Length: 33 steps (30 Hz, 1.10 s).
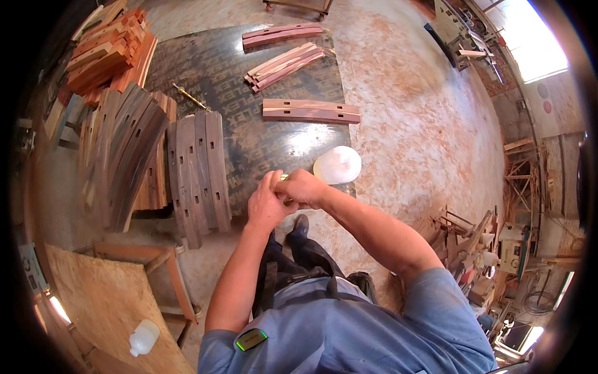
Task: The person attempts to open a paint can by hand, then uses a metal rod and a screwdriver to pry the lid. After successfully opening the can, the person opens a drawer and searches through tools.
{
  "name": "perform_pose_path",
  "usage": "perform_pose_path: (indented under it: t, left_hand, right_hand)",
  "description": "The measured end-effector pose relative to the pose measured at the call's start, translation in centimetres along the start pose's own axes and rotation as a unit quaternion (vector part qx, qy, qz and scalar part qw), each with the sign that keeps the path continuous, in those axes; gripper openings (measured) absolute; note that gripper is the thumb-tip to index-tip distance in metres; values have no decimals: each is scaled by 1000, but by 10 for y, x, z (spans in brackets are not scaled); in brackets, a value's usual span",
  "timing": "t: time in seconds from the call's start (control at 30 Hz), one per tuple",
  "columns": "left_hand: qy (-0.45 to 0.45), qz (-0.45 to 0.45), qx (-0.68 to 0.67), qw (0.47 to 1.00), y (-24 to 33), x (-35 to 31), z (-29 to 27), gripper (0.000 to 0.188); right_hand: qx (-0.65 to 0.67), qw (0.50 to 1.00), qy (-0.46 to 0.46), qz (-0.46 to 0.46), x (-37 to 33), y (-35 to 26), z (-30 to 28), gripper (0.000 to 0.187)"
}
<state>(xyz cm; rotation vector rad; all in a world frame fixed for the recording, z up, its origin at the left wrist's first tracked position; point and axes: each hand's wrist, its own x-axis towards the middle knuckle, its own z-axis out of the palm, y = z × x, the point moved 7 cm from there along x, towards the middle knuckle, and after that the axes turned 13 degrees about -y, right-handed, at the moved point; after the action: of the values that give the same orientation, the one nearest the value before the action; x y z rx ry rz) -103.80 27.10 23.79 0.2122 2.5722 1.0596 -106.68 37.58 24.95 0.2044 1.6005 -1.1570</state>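
Both hands meet in front of my body, above the near edge of a dark printed board. My left hand is closed, its fingers pressed against those of my right hand, which is curled shut as well. Between the fingertips shows a bit of a small yellow-green and white thing; the rest is covered, so its kind is unclear. Just beyond my right hand stands a translucent whitish plastic container. Farther off lies a pair of mortised wood pieces.
Dark slotted planks and stacked boards stand at the left. Reddish timber is piled behind them. A metal clamp and wood strips lie on the board. A white bottle rests on a plywood panel at lower left.
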Motion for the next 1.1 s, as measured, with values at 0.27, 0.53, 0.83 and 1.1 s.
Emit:
perform_pose_path:
  t: [0.27, 0.53, 0.83, 1.1]
  left_hand:
    - [6, 14, 10, 1000, -3, -1, 3, 91]
    - [1, -7, 16, 1000, -11, 5, 6, 93]
    - [0, 3, 17, 1000, -9, 4, 4, 93]
    - [-1, 11, 37, 999, -4, 3, 5, 93]
  right_hand:
    - [-308, 948, -73, -32, 10, -11, 8, 39]
    - [25, 995, -58, -74, 1, 4, 3, 24]
    - [-113, 990, -34, -79, -20, -28, 11, 28]
    - [-44, 992, -54, -101, 5, 9, 4, 32]
